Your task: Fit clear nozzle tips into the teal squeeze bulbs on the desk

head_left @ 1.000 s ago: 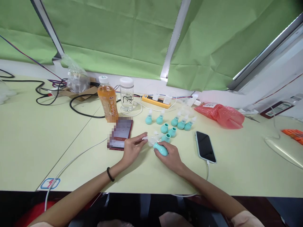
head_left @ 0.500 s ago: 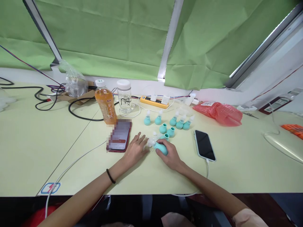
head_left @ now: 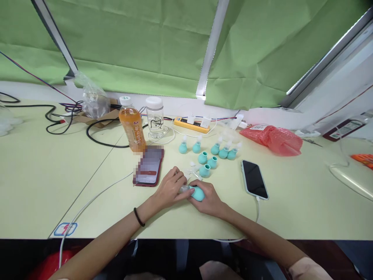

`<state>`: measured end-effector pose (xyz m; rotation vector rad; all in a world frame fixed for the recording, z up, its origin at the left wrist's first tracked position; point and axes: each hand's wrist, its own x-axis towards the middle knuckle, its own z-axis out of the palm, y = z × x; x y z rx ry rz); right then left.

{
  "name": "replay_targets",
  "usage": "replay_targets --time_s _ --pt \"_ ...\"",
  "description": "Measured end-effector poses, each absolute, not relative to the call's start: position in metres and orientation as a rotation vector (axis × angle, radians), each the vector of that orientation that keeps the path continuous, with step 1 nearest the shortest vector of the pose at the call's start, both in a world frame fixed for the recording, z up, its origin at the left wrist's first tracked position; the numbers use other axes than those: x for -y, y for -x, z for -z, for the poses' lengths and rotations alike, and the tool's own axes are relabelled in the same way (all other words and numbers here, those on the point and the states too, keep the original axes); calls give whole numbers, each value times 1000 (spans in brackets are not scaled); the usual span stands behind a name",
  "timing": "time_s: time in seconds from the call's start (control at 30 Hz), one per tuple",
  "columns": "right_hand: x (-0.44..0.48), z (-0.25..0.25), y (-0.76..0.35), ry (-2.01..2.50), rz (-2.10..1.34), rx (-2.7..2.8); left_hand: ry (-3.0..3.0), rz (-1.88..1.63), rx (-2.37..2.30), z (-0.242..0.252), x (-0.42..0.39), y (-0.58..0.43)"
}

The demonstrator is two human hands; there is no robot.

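My right hand point(head_left: 209, 199) is closed around a teal squeeze bulb point(head_left: 198, 193), which lies tilted on its side. A clear plastic tip point(head_left: 184, 189) is at the bulb's neck, pinched by the fingers of my left hand point(head_left: 169, 189). How far the tip sits in the neck is hidden by my fingers. Just beyond my hands lie small clear plastic pieces point(head_left: 192, 171). Several open-necked teal bulbs, the closest one point(head_left: 204, 171) beside those pieces, stand without tips. Farther back, several teal bulbs with clear tips point(head_left: 223, 152) stand upright.
A red-cased phone point(head_left: 150, 167) lies left of my hands, a charging phone point(head_left: 254, 179) to the right. Behind are an orange drink bottle point(head_left: 132, 128), a clear jar point(head_left: 155, 120), a yellow power strip point(head_left: 190, 125) and a red plastic bag point(head_left: 274, 140).
The bulb and my right hand have come slightly nearer to me. My left hand has closed from spread fingers into a pinch on the clear tip.
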<state>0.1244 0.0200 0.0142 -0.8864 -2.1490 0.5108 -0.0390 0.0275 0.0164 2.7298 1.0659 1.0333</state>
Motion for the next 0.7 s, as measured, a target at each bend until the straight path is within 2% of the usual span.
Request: replay_targets --time_s 0.2,0.4,0.5,0.6,0.7 --pt "-19 -13 -123 770 -642 2197 -2480 -1005 -949 -14 -23 36" --pt "-20 -13 -128 635 -512 2247 -1881 -920 -825 -20 -22 35" --pt "-22 -15 -131 528 -440 2329 -1641 -984 -863 -23 -24 39" --pt "-26 -18 -135 577 -361 2204 -1731 -1049 -1038 -27 -24 43" --pt "-33 -25 -140 665 -298 2099 -2158 -925 -1323 -28 -23 42"
